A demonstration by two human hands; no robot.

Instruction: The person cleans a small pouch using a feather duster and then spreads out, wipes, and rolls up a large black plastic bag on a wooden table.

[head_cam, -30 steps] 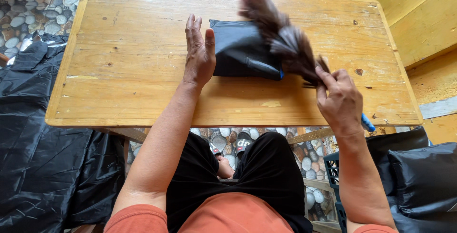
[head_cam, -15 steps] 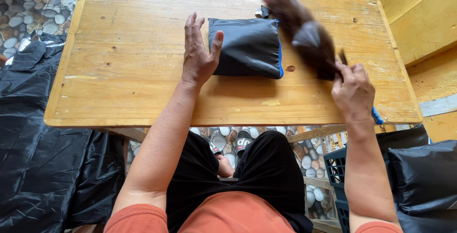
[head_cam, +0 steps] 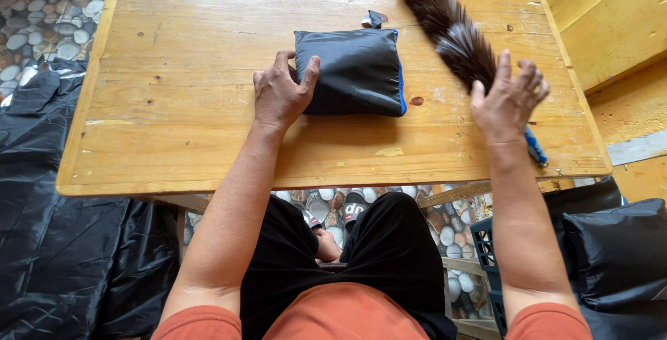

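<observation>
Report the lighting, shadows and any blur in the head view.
Head view: soft, even daylight; faint shadows beside the dark pouch and left hand; mild glare on the table; right hand and feather duster only slightly soft.

Flat black pouch (head_cam: 354, 69) mid-table, brown feather duster (head_cam: 448, 27) diagonally just right

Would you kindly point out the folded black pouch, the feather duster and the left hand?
Folded black pouch (head_cam: 353, 70), head view, centre of its top face.
Feather duster (head_cam: 445, 27), head view, middle of the brown feathers.
Left hand (head_cam: 279, 97), head view, back of the hand.
</observation>
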